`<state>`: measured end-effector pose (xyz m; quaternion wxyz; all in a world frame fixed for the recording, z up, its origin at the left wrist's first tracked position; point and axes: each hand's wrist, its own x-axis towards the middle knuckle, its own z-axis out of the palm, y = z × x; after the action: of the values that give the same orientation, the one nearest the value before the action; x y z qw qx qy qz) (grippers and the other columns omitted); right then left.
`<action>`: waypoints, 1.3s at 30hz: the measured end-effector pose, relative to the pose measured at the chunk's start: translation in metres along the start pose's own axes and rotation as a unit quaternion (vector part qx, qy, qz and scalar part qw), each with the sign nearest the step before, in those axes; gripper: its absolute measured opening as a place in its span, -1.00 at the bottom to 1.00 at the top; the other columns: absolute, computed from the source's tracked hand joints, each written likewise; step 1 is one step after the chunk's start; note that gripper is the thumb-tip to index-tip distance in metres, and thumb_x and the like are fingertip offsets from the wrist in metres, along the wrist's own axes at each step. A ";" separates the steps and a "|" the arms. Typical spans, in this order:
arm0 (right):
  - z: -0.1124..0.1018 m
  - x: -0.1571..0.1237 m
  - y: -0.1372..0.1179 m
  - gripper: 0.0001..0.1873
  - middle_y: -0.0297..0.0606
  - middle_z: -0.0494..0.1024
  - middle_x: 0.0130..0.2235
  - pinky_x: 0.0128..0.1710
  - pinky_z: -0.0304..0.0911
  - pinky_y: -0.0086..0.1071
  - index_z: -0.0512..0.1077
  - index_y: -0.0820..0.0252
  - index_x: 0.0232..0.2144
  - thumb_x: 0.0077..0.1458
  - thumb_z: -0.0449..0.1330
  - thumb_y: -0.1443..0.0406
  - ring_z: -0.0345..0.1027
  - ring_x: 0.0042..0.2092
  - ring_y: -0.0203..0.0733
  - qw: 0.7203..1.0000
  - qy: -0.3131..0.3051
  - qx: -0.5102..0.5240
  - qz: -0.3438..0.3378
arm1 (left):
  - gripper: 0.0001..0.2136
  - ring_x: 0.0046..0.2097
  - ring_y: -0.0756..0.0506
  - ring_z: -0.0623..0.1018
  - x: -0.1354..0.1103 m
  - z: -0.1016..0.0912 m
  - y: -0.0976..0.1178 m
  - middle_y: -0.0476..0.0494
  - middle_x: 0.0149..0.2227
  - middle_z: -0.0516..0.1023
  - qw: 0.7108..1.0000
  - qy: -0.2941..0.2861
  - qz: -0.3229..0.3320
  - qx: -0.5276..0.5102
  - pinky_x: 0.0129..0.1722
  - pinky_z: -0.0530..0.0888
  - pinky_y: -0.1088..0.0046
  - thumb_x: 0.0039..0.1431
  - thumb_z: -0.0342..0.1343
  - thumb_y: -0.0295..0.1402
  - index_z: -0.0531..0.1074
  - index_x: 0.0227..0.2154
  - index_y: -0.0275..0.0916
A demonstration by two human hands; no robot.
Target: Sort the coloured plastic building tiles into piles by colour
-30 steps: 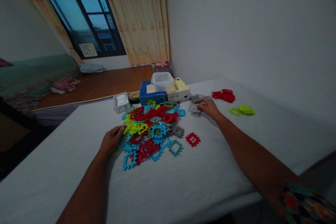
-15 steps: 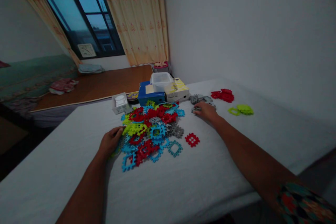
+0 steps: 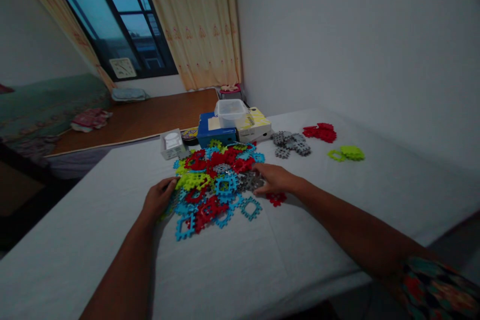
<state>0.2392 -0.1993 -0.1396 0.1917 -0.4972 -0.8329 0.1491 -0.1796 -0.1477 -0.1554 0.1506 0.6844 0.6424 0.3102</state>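
Observation:
A mixed pile of notched plastic building pieces [image 3: 206, 212], in red, blue, lime green and grey, lies on the white sheet in front of me. My left hand [image 3: 160, 196] rests at the pile's left edge with its fingers curled beside the lime green pieces [image 3: 193, 180]; whatever the fingertips hold is hidden. At the right edge, my right hand [image 3: 276, 178] reaches in, thumb and fingers apart around some dark grey pieces [image 3: 247, 182]. Just under its wrist lies a red square piece [image 3: 276, 200], partly covered. A teal square frame [image 3: 250, 208] sits nearby.
Sorted groups lie to the right: grey pieces [image 3: 290, 143], red pieces [image 3: 320, 132] and lime green pieces [image 3: 348, 153]. Behind the pile stand a blue box [image 3: 215, 131], a yellow-and-white box [image 3: 257, 127], a clear plastic container [image 3: 230, 112] and a small white box [image 3: 172, 145].
My right hand has left the sorted grey group and moved left and nearer to me, onto the grey pieces at the pile's edge. My left hand stays almost where it was.

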 end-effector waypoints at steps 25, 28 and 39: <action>-0.037 -0.003 0.084 -0.71 -0.01 0.55 -0.04 -0.02 0.24 -0.12 0.54 0.16 -0.13 0.11 0.24 0.18 0.31 0.03 0.13 0.952 0.167 -0.183 0.181 | -0.49 -0.01 -0.25 0.59 -0.002 0.000 0.003 -0.21 -0.08 0.65 1.000 0.000 0.004 -0.021 0.03 0.46 0.28 0.07 -0.01 0.02 0.59 -0.13 -0.24; -0.029 0.003 0.060 -0.75 -0.08 0.56 -0.05 0.00 0.25 -0.16 0.53 0.14 -0.12 0.18 0.19 0.20 0.35 0.00 0.02 0.977 0.166 -0.103 0.091 | -0.48 0.00 -0.25 0.58 -0.002 0.000 0.003 -0.21 -0.07 0.65 1.000 0.002 0.004 -0.025 0.04 0.46 0.28 0.06 0.00 0.04 0.60 -0.13 -0.24; 0.020 0.012 -0.001 -0.69 -0.11 0.54 -0.05 0.06 0.22 -0.17 0.49 0.17 -0.16 0.03 0.37 0.21 0.36 0.02 -0.04 0.990 0.027 0.024 -0.136 | -0.51 -0.03 -0.26 0.59 -0.002 -0.001 0.006 -0.19 -0.10 0.66 1.000 0.005 -0.001 -0.030 0.02 0.47 0.25 0.04 0.01 0.04 0.61 -0.18 -0.21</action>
<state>0.2243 -0.1903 -0.1548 0.2445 -0.3786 -0.8834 0.1284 -0.1753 -0.1505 -0.1516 0.1682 0.6776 0.6342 0.3322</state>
